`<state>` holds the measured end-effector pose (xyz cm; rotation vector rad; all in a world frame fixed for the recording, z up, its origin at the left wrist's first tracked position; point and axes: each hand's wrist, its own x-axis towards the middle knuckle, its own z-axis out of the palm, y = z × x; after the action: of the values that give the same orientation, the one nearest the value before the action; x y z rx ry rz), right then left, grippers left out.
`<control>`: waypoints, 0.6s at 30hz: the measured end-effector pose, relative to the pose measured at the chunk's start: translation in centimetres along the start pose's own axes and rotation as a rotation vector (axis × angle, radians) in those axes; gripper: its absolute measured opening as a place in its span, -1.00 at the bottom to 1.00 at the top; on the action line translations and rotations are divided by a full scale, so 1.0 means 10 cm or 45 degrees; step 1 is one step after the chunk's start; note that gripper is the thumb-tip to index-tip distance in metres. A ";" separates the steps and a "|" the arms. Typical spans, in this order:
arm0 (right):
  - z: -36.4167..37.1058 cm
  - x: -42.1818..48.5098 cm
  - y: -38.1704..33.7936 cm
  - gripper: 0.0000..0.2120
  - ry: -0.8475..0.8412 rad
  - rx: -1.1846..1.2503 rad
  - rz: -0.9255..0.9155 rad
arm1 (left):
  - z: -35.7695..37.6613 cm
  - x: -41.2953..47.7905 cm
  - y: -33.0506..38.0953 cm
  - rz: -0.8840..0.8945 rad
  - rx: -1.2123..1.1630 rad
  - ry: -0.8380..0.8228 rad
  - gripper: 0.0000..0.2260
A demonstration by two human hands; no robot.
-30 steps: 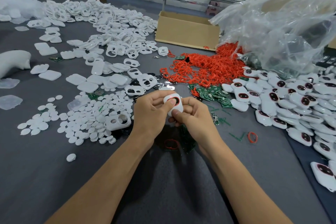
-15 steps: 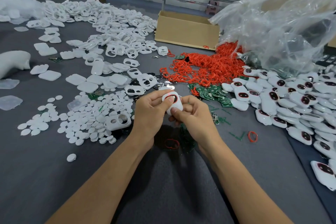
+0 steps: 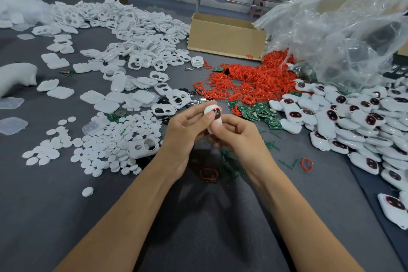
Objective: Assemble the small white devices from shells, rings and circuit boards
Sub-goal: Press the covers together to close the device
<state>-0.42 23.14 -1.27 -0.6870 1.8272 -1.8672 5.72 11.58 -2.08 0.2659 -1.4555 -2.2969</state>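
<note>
I see both hands raised over the table (image 3: 66, 216). The left hand (image 3: 183, 137) pinches the device (image 3: 212, 126) near its top, thumb by the dark window; the right hand (image 3: 238, 137) grips its lower end. Rings (image 3: 242, 81) and boards (image 3: 258, 113) lie just beyond, shells (image 3: 136, 35) far left, a device pile (image 3: 342, 117) at right.

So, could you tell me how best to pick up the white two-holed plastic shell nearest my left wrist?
Pinch the white two-holed plastic shell across its long side walls, coming from above: it lies holes-up, with its near wall exposed.
</note>
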 end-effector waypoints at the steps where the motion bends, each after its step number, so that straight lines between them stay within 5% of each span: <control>1: 0.01 -0.01 0.00 -0.84 0.033 -0.191 -0.032 | -0.01 0.00 0.00 0.003 0.023 -0.004 -0.79; 3: 0.02 -0.01 -0.01 -0.75 0.090 -0.398 -0.063 | -0.02 -0.01 -0.01 0.019 0.099 -0.024 -0.77; 11: 0.02 -0.05 -0.05 -0.70 -0.109 -0.075 -0.032 | 0.02 -0.05 0.00 0.151 0.330 0.016 -0.71; 18: 0.03 -0.02 0.07 -0.64 0.129 -0.914 -0.206 | 0.02 -0.02 0.03 0.267 0.320 0.263 -0.76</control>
<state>-0.09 23.02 -2.00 -1.0068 2.5977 -1.3155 5.89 11.70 -1.75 0.3909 -1.5810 -1.8644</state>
